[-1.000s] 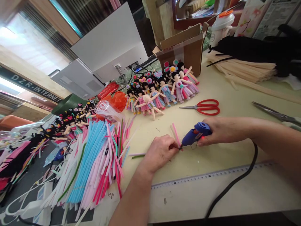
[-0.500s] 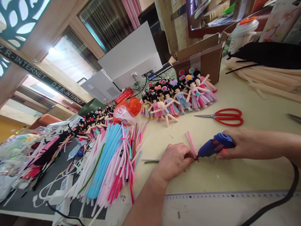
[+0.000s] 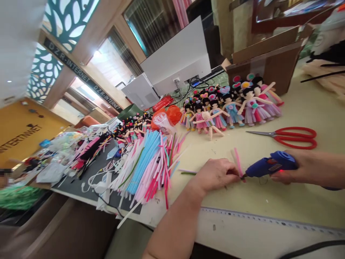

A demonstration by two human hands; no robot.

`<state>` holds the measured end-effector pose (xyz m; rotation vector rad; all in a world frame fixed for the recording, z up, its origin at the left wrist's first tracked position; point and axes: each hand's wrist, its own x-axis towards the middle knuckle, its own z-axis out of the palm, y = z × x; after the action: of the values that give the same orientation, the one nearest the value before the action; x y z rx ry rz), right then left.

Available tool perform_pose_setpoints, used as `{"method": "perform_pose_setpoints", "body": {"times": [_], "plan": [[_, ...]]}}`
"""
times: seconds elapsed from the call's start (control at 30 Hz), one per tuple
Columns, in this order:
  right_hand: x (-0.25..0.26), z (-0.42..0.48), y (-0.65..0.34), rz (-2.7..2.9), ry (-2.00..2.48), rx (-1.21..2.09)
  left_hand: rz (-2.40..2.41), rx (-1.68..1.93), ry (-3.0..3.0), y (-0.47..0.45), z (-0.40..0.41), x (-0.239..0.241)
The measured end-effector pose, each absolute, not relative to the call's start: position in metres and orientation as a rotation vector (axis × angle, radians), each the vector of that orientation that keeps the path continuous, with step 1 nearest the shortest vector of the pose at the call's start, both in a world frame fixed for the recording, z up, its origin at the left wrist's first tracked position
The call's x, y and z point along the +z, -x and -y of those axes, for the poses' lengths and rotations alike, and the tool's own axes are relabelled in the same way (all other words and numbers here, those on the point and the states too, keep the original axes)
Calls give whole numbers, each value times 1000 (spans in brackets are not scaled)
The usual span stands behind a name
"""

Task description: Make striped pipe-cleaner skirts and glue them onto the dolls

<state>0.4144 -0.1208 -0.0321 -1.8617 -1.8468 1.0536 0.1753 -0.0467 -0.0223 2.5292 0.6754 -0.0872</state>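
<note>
My left hand rests low over the table, fingers pinched at the lower end of a short pink pipe cleaner. A paler strip lies alongside it. In my right hand is a blue glue gun with a red light glowing near its grip. Its dark nozzle points left and meets the pipe cleaner beside my left fingertips. My fingers partly hide the contact spot. Behind the glue gun lie red-handled scissors. A green pipe cleaner piece lies left of my left hand.
Several pipe-cleaner dolls stand at the back, before a cardboard box. Bundled pipe cleaners spread at left, near a white power strip. A ruler strip runs along the front edge. A black cable crosses the lower right.
The camera view has swung left, so everything sits farther right and more of the room shows. Both hands keep about the same pose, with the nozzle still at the pipe cleaner.
</note>
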Motion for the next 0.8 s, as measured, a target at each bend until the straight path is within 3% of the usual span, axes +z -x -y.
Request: {"method": "perform_pose_setpoints", "body": {"times": [0.1, 0.4, 0.5, 0.7, 0.8], "plan": [[-34, 119, -416, 1902, 1862, 1247, -743, -78, -2567, -169, 48, -9], [-39, 113, -420, 2011, 1883, 1196, -1564, 390, -2447, -79, 25, 53], [-41, 111, -422, 2037, 1858, 1190, -1653, 281, -2460, -60, 22, 53], [-21, 117, -413, 1991, 1806, 1208, -1745, -376, -2618, -63, 23, 30], [-9, 121, -408, 1983, 1759, 1229, -1851, -486, -2606, -69, 20, 20]]}}
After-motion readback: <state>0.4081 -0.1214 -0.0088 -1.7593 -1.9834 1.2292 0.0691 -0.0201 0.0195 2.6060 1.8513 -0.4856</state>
